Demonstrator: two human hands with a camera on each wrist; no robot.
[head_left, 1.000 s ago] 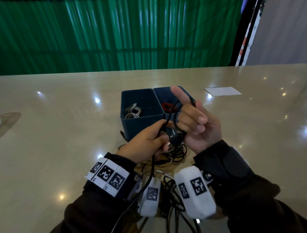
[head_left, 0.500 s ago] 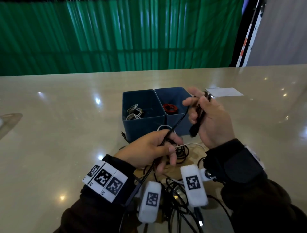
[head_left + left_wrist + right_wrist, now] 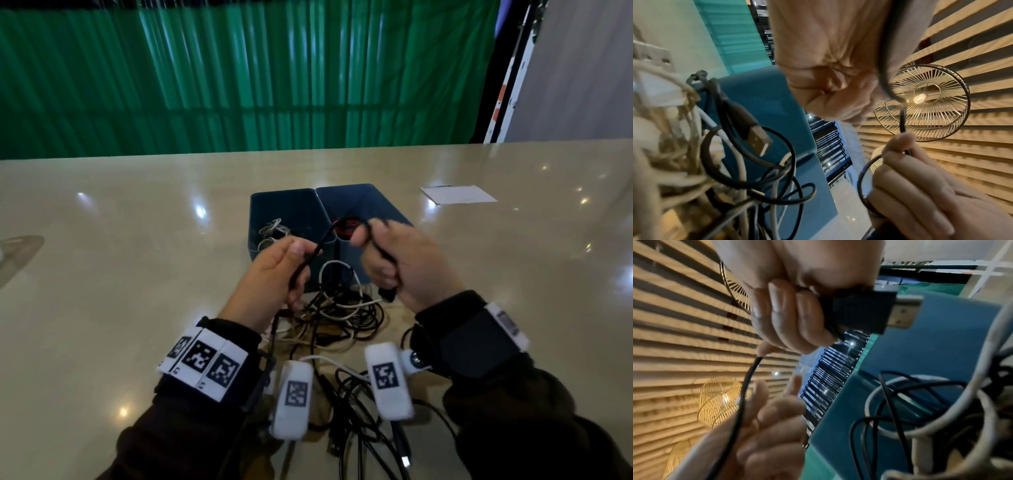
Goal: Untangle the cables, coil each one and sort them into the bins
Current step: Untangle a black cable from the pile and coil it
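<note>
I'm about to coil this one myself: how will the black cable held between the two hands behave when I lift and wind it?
The black cable is probably floppy: it sags in a curve between the left hand and right hand. Its chunky plug likely makes that end swing. It trails toward the tangled pile, so it may snag.

Green curtain (image 3: 239, 75) behind glossy beige table (image 3: 102, 274).
</note>
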